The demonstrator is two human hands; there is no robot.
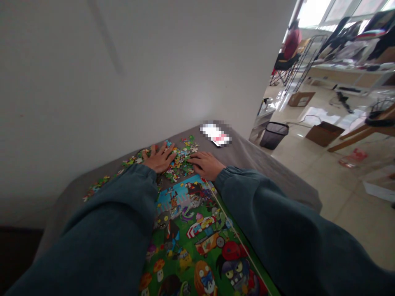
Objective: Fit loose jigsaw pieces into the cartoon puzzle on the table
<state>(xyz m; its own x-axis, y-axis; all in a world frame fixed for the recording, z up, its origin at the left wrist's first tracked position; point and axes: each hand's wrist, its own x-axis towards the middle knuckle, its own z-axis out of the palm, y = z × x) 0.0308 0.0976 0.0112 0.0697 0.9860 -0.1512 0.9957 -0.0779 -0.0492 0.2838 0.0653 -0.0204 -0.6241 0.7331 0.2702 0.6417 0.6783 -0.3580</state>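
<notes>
Loose jigsaw puzzle pieces (182,158) lie heaped on a grey cloth-covered table, with a trail of them running off to the left. My left hand (159,159) rests palm down on the heap, fingers spread. At the heap's right edge is my right hand (207,165), its fingers close together and bent over some pieces; whether it grips one is hidden. Nearer to me, between my forearms, lies a colourful cartoon puzzle board (191,230) with a green border.
A blurred-out phone (216,135) lies near the table's far right corner. A white wall (154,74) rises behind the table. To the right on the floor are a black waste bin (274,135) and cardboard boxes (324,133). A person (292,41) is in the background.
</notes>
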